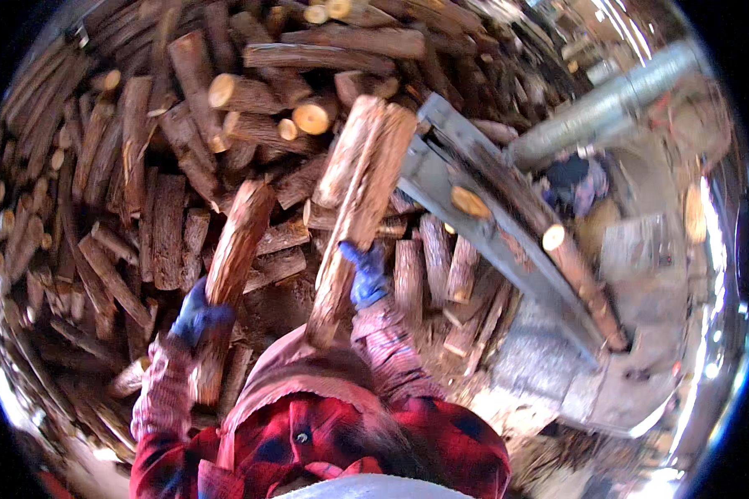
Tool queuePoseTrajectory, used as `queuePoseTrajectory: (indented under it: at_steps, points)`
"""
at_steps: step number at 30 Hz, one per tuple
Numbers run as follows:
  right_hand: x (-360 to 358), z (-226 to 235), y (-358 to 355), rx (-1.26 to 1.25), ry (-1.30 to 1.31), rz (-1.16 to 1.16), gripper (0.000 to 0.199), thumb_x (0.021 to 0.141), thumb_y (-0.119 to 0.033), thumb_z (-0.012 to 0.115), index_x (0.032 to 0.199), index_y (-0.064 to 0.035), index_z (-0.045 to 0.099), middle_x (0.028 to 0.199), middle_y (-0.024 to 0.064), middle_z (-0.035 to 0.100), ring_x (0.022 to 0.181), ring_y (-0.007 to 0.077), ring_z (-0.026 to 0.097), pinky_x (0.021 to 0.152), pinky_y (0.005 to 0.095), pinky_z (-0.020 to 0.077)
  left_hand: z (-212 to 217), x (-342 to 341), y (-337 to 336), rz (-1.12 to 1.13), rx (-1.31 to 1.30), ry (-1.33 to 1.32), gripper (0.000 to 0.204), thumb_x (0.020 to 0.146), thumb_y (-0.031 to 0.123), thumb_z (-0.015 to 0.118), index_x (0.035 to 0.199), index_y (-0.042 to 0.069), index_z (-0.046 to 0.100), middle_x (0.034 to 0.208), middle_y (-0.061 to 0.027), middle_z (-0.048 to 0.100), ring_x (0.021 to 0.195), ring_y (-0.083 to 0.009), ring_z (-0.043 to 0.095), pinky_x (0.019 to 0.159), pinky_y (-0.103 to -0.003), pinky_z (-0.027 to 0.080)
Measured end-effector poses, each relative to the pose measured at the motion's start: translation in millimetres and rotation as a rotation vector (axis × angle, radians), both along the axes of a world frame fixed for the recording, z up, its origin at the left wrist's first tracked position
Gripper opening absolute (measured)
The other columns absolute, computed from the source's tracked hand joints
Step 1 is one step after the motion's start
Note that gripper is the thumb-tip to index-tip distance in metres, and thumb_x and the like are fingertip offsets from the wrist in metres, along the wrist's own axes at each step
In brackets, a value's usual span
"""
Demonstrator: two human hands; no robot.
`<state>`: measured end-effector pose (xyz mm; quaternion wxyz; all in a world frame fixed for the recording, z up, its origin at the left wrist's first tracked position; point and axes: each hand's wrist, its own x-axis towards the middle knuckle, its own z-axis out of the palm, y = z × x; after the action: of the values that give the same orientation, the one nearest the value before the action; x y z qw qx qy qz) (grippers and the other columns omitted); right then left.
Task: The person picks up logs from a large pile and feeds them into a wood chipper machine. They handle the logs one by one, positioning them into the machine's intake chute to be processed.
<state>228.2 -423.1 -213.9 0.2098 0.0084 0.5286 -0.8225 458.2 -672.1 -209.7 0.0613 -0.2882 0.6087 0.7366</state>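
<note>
My left hand (200,314), in a blue glove, is closed on the side of a reddish-brown log (243,237), which slants up and away from me. In my right hand (368,279), also gloved in blue, is a longer split log (364,195). Its near end reaches down to my apron (308,358). The thumb lies over the bark, while the other fingers are partly hidden. Beside the far end of this log, another pale brown log (348,154) lies close against it; I cannot tell whether the two touch.
A large heap of logs (171,224) spreads to the left and ahead. At the right, a grey metal trough (474,241) slopes toward me, with a log (578,283) along it. Behind it runs a thick silvery pipe (607,100). Short logs (435,254) stand below the trough.
</note>
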Motion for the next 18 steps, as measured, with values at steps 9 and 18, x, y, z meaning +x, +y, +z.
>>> queuePoseTrajectory:
  at_steps: [9, 18]
  points:
    - [-65.0, 24.6, 239.9, -0.211, 0.188, -0.536, 0.049, 0.090, -0.029, 0.064, 0.128, -0.0019, 0.049, 0.117, 0.0105, 0.058, 0.100, 0.0237, 0.056, 0.087, 0.0357, 0.0490, 105.0, -353.4, 126.2, -0.701, -0.997, 0.545, 0.098, 0.052, 0.038, 0.087, 0.132, 0.000, 0.046, 0.120, -0.0176, 0.060, 0.114, -0.0271, 0.057, 0.097, -0.038, 0.044]
    - [-50.0, 46.2, 422.3, 0.136, 0.171, -1.081, 0.058, 0.081, -0.018, 0.069, 0.132, -0.0034, 0.045, 0.114, 0.0106, 0.059, 0.099, 0.0253, 0.060, 0.087, 0.0378, 0.0495, 139.9, -588.9, 414.3, -1.228, -1.460, 0.914, 0.089, 0.059, 0.042, 0.075, 0.136, 0.011, 0.045, 0.119, -0.0202, 0.059, 0.111, -0.0369, 0.055, 0.097, -0.048, 0.041]
